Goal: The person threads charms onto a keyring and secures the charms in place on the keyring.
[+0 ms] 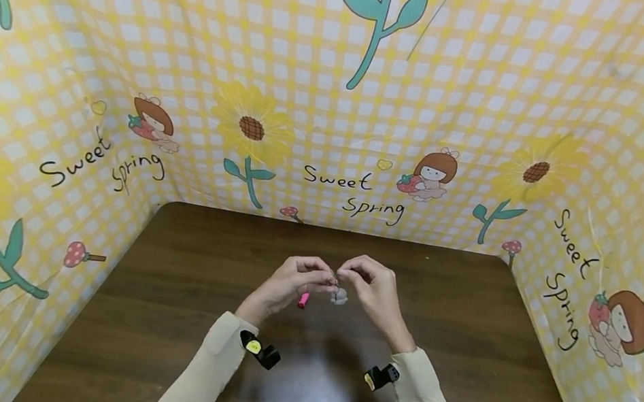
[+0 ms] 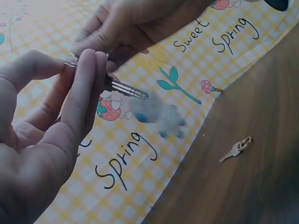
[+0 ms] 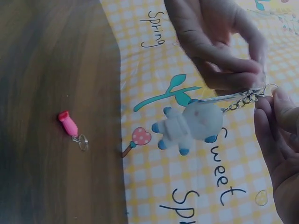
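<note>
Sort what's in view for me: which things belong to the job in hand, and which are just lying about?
In the job:
held key, in the left hand
metal ring, pinched by the right hand
white toy on its chain

Apparently just lying about:
pink charm on the table
second key, also on the table

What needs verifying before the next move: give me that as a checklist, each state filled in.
1. Toothed silver metal key pinched in the left hand: ok.
2. White animal-shaped charm with blue ears and paws hanging from its silver link chain: ok.
3. Right hand pinching at the chain's end: ok, as far as the right wrist view shows.
4. Key fastened to the chain: cannot tell; the hands cover where they meet.
5. Small pale metal key in hand: not ok; it lies on the brown wood-grain table.
6. Bright pink charm with a red end on the table, apart from both hands: ok.
</note>
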Tool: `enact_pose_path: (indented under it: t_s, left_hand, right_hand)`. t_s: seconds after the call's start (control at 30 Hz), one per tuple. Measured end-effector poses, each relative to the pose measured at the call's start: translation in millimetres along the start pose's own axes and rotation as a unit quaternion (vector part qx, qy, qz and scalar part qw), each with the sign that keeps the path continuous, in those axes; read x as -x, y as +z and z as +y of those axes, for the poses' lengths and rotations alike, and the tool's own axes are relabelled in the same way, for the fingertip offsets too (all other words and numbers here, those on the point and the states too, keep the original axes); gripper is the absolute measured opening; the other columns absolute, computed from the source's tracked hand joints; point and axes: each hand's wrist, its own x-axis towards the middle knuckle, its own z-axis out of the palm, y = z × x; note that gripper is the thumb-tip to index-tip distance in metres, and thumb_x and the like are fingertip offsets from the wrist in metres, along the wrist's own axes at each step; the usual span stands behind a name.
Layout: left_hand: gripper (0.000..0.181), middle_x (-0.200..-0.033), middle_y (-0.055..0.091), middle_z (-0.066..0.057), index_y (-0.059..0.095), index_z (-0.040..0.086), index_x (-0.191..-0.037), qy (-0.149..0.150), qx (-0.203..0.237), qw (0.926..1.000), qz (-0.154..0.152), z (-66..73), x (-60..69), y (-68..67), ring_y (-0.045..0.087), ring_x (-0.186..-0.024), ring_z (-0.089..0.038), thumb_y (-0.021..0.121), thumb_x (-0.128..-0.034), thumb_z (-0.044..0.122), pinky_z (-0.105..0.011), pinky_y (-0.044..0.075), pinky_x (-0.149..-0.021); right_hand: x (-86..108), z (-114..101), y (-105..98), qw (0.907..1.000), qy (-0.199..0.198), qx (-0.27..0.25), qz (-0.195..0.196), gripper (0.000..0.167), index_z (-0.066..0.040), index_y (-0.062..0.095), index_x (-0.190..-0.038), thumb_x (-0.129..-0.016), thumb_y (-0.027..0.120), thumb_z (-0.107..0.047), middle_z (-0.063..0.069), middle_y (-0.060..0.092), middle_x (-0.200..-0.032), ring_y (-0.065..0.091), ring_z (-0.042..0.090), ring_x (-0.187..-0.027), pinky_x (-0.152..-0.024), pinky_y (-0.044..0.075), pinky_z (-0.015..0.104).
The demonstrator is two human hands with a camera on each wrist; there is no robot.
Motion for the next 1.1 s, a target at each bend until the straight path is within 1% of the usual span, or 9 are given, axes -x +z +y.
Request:
enact_pose_path:
  t_s: [0.07, 0.17, 0.27, 0.4, 0.53, 0.77, 0.87, 1.0, 1.1]
  left_hand:
    - [0.024, -0.098, 0.073, -0.009, 0.075, 0.006, -0.099, 0.004, 0.004, 1.0, -0.005, 1.5, -0.6, -0.6, 0.076, -0.093, -0.02, 0.055, -0.105, -0.006, -0.035, 0.061, -0.091]
    - [0.022, -0.099, 0.073, -0.01, 0.074, 0.005, -0.1, 0.004, 0.004, 0.9998, -0.02, 4.2, -1.5, -0.9, 0.076, -0.094, -0.021, 0.056, -0.1049, -0.006, -0.037, 0.06, -0.092]
    - [0.02, -0.099, 0.073, -0.01, 0.073, 0.004, -0.1, 0.002, -0.002, 0.9997, -0.026, 5.2, -1.7, -2.3, 0.076, -0.093, -0.021, 0.057, -0.1044, -0.006, -0.037, 0.061, -0.091]
    - [0.02, -0.099, 0.073, -0.01, 0.073, 0.005, -0.099, 0.002, -0.014, 0.9995, -0.027, 6.0, -0.8, -3.3, 0.076, -0.092, -0.02, 0.057, -0.1036, -0.007, -0.038, 0.061, -0.091]
    - [0.019, -0.1, 0.073, -0.01, 0.073, 0.006, -0.098, 0.0, -0.023, 0.9992, -0.032, 7.6, 0.0, -2.5, 0.077, -0.092, -0.021, 0.06, -0.1023, -0.006, -0.039, 0.061, -0.091]
    - [0.017, -0.099, 0.074, -0.011, 0.074, 0.007, -0.098, -0.011, -0.021, 0.999, -0.037, 9.9, 0.1, -1.1, 0.077, -0.092, -0.022, 0.063, -0.1018, -0.005, -0.038, 0.061, -0.09]
    - [0.017, -0.099, 0.074, -0.012, 0.074, 0.007, -0.097, -0.015, -0.02, 0.9991, -0.033, 9.5, 0.2, -2.2, 0.077, -0.091, -0.021, 0.062, -0.1017, -0.005, -0.039, 0.061, -0.091]
    - [0.016, -0.1, 0.075, -0.012, 0.074, 0.003, -0.1, -0.02, -0.023, 0.9993, -0.023, 8.8, 0.9, -3.3, 0.077, -0.093, -0.02, 0.06, -0.1031, -0.005, -0.038, 0.06, -0.093]
    - [0.016, -0.099, 0.076, -0.01, 0.074, -0.003, -0.104, -0.023, -0.028, 0.9993, -0.003, 8.6, 2.3, -3.7, 0.076, -0.094, -0.019, 0.058, -0.105, -0.003, -0.039, 0.059, -0.095]
  right_hand:
    - [0.4, 0.2, 0.6, 1.0, 0.006, 0.004, 0.003, 0.013, -0.005, 0.077, -0.09, -0.093, 0.076, 0.007, 0.005, 0.076, -0.088, 0.065, 0.02, -0.074, -0.067, 0.049, 0.02]
    - [1.3, 1.1, 1.0, 0.9999, 0.008, 0.0, 0.008, 0.012, 0.0, 0.076, -0.089, -0.092, 0.074, 0.011, 0.011, 0.075, -0.087, 0.065, 0.028, -0.072, -0.067, 0.049, 0.019]
    - [0.3, 1.7, 1.5, 0.9999, 0.0, -0.001, 0.012, 0.011, 0.004, 0.074, -0.088, -0.092, 0.072, 0.015, 0.017, 0.074, -0.085, 0.065, 0.034, -0.071, -0.066, 0.049, 0.02]
    - [-1.2, 1.9, 0.7, 0.9997, -0.007, 0.007, 0.02, 0.014, 0.002, 0.074, -0.087, -0.09, 0.073, 0.016, 0.014, 0.073, -0.083, 0.064, 0.024, -0.071, -0.065, 0.048, 0.022]
    - [-0.4, 0.8, -0.3, 1.0, -0.008, -0.002, 0.005, 0.016, -0.005, 0.077, -0.09, -0.092, 0.075, 0.011, 0.006, 0.075, -0.087, 0.065, 0.014, -0.077, -0.069, 0.051, 0.022]
    - [1.1, 0.9, 0.0, 0.9997, -0.009, -0.02, -0.008, 0.016, -0.007, 0.078, -0.09, -0.092, 0.076, 0.008, 0.001, 0.076, -0.089, 0.068, 0.013, -0.081, -0.072, 0.053, 0.02]
    - [0.8, 0.3, 1.3, 0.9997, -0.015, -0.018, -0.012, 0.016, -0.007, 0.078, -0.09, -0.092, 0.076, 0.008, 0.002, 0.076, -0.089, 0.068, 0.014, -0.081, -0.074, 0.053, 0.02]
    - [1.2, -0.4, 3.5, 0.9997, -0.019, -0.008, -0.01, 0.015, -0.005, 0.077, -0.089, -0.091, 0.076, 0.01, 0.006, 0.075, -0.088, 0.068, 0.014, -0.08, -0.073, 0.054, 0.021]
    - [2.1, -1.5, 5.9, 1.0, -0.006, 0.006, -0.004, 0.014, -0.001, 0.076, -0.089, -0.09, 0.075, 0.013, 0.01, 0.075, -0.087, 0.067, 0.015, -0.077, -0.068, 0.054, 0.024]
